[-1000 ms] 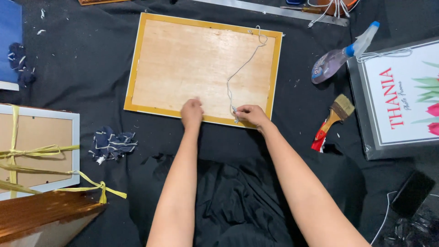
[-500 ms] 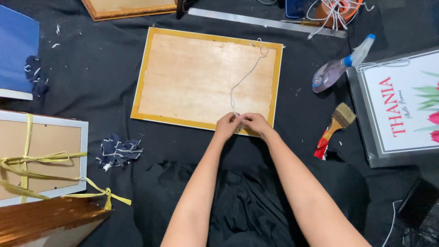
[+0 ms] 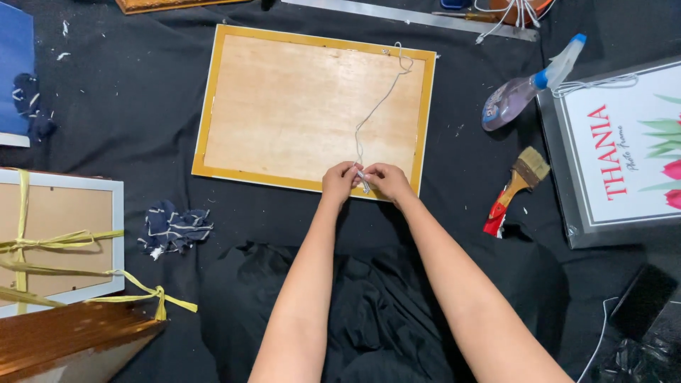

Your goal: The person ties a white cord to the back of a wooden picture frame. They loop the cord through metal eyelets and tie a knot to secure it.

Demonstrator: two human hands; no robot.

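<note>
A picture frame (image 3: pixel 284 113) lies back-up on the black cloth, a pale wooden board edged in yellow. A thin white string (image 3: pixel 379 106) runs from its far right corner down to the near edge. My left hand (image 3: pixel 339 183) and my right hand (image 3: pixel 386 181) meet at that near edge, fingertips pinched together on the string's lower end.
A paintbrush (image 3: pixel 516 186) with a red handle and a spray bottle (image 3: pixel 528 85) lie to the right, beside a framed print (image 3: pixel 624 152). At the left sit a frame tied with yellow ribbon (image 3: pixel 50 241) and a crumpled blue rag (image 3: pixel 174 225). A metal ruler (image 3: pixel 411 18) lies beyond.
My left hand slid right along the frame's near edge and joined my right hand on the string's end. The view shifted slightly.
</note>
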